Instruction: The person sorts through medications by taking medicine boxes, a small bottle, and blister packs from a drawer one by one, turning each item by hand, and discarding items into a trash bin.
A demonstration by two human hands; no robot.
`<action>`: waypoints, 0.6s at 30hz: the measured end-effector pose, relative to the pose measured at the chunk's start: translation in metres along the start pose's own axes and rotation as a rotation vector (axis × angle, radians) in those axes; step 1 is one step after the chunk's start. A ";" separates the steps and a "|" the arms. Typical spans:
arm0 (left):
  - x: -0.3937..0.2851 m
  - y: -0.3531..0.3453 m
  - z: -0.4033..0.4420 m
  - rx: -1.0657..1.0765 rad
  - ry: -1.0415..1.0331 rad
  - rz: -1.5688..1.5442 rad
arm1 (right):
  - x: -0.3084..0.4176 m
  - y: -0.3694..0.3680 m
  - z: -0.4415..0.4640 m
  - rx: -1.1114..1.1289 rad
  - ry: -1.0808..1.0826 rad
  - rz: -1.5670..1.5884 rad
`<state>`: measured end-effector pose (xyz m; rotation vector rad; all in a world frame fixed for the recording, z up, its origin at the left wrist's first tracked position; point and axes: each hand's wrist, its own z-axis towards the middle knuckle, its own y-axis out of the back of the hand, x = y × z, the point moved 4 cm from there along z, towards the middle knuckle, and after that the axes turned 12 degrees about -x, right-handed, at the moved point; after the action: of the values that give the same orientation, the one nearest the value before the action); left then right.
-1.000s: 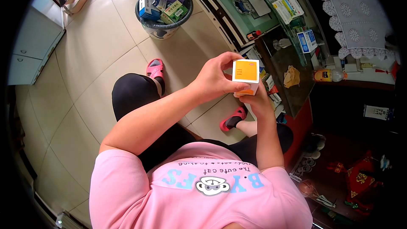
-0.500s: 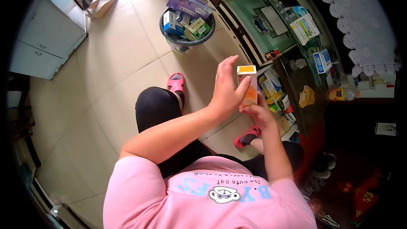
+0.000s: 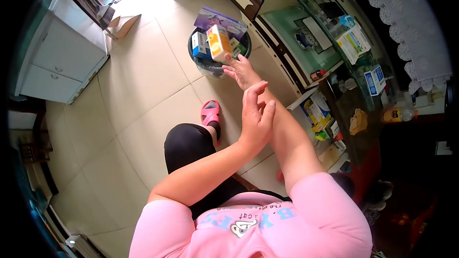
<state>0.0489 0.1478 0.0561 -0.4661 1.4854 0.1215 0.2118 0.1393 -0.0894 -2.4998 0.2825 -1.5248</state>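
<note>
A white and orange box [image 3: 219, 43] is tilted over the mouth of a round bin [image 3: 217, 70], slightly blurred. Just below it is my right hand [image 3: 243, 72], reaching out with fingers spread; a fingertip is at the box's lower edge, and I cannot tell if it touches. Nothing is wrapped round the box. My left hand [image 3: 258, 117] sits in front of my right forearm, fingers loosely bent and thumb apart, with nothing in it. The bin also contains a purple box [image 3: 220, 21], a blue and white box [image 3: 200, 44] and a partly hidden green box [image 3: 236, 47].
On the right stands a cabinet with a glass top [image 3: 299, 2]. It bears several medicine boxes [image 3: 354, 44], a bottle [image 3: 394, 114] and a crumpled tan item [image 3: 357, 122]. More packages [image 3: 315, 112] fill a lower drawer. A white cabinet [image 3: 62, 62] is at left.
My right hand has swung forward to the bin and its fingers have spread. The box has gone from between my hands to the bin's mouth. My left hand has come off the box.
</note>
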 end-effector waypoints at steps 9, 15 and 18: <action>-0.018 -0.020 -0.006 0.355 0.580 -0.834 | -0.136 0.187 -0.141 -0.065 -0.167 -0.444; -0.137 -0.057 -0.082 0.959 0.587 -1.191 | -0.184 0.328 -0.260 -0.420 -0.362 -0.453; -0.177 -0.088 -0.137 1.125 0.628 -1.287 | -0.198 0.356 -0.265 -0.453 -0.382 -0.392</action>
<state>-0.0636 0.0533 0.2460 -0.4354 1.3075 -1.9018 -0.1347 -0.1694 -0.2347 -3.2983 0.0822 -1.1475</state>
